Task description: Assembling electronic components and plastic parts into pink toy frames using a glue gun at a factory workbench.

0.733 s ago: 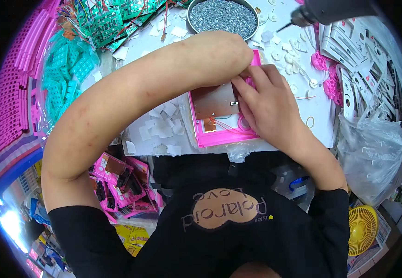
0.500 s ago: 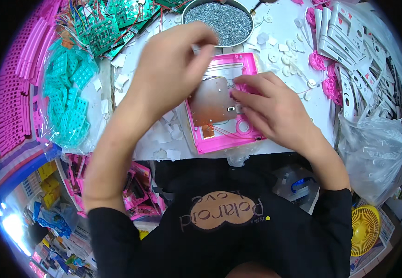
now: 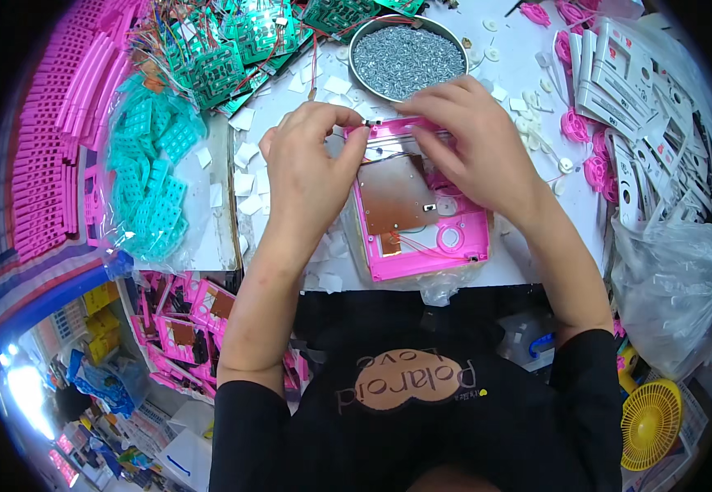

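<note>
A pink plastic case [image 3: 384, 267] lies open on the table in front of me, with a brown circuit board [image 3: 393, 197] and thin red wires inside. My left hand [image 3: 311, 164] is at its far left corner, thumb and forefinger pinched. At those fingertips sits a small black and silver part [image 3: 372, 123], too small to name. My right hand [image 3: 483, 143] arches over the far right part of the case, fingers apart, fingertips close to the far edge. Its palm hides that corner. Just beyond the case stands a round metal bowl [image 3: 354, 78] of small screws [image 3: 409, 57].
Green circuit boards [image 3: 261, 33] with wires lie far left, near turquoise keypads [image 3: 147, 164] in a clear bag. Stacked pink frames [image 3: 44, 180] stand leftmost. White panels [image 3: 626, 74] and pink coiled parts [image 3: 573, 123] are on the right. More pink cases [image 3: 179, 332] sit below the table edge.
My left hand has come down from beside the bowl to the far left corner of the case. My right hand has moved from the case's right side toward its far edge. The view has shifted slightly.
</note>
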The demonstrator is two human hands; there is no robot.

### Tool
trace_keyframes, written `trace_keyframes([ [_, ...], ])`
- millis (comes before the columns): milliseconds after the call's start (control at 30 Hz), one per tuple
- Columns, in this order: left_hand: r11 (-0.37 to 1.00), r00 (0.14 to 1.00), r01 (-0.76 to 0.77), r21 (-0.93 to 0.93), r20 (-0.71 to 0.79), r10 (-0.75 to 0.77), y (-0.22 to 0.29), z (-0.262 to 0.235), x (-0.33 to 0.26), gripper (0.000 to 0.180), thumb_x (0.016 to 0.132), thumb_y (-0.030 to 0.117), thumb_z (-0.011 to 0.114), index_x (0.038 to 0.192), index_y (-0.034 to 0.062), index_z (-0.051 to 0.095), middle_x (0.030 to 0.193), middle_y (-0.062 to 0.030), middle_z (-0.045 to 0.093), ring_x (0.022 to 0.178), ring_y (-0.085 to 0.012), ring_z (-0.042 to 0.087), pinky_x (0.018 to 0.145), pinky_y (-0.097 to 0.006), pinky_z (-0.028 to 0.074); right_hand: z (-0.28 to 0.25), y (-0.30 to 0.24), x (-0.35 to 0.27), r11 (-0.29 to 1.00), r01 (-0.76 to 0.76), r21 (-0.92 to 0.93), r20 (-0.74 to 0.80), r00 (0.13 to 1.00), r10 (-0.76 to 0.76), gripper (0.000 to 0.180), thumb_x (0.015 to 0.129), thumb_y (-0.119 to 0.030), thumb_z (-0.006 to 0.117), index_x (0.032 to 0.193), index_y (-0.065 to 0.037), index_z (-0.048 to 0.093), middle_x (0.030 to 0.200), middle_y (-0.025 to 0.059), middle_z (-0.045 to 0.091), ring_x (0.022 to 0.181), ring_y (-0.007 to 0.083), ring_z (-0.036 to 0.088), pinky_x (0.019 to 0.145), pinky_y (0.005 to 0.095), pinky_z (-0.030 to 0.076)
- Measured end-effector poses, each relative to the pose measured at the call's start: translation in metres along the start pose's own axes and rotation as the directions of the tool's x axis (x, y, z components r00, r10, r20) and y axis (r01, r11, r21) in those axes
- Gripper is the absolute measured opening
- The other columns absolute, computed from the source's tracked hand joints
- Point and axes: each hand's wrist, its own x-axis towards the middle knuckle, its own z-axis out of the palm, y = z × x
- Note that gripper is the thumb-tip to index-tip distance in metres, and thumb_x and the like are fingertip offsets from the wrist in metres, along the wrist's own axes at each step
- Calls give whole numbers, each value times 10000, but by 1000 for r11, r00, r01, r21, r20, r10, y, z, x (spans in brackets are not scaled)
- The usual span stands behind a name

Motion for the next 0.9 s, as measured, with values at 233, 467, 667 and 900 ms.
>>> trace_keyframes([
  [233,976,998,61,-209,10,-60,13,3,-13,116,843,152,752,932,81,724,850,-39,723,807,-198,651,844,-372,409,4,-7,12,984,26,177,39,999,-33,123,818,-141,733,920,-74,742,886,76,726,861,297,654,768,421,524],
  [467,809,954,281,-517,239,-179,14,-4,-13,116,895,92,732,972,5,726,850,-52,710,764,-123,603,717,-279,490,9,-3,-8,968,132,212,-127,986,-107,227,786,-86,763,1011,-89,741,902,41,723,839,288,626,775,399,510],
  [667,811,993,99,-577,111,-42,3,5,-22,97,871,53,744,967,40,731,901,-49,714,839,-155,613,780,-289,487,3,-10,-23,961,108,255,-74,993,-92,402,787,-31,722,1184,-88,709,1051,75,702,976,332,570,877,416,501],
  [900,935,972,-202,-291,55,227,4,-6,-19,113,824,71,758,929,90,720,917,-23,720,845,-209,624,853,-361,410,-19,4,-26,997,76,-19,-38,996,-77,386,752,-18,715,1134,-78,711,1093,89,674,1001,338,577,870,426,501],
])
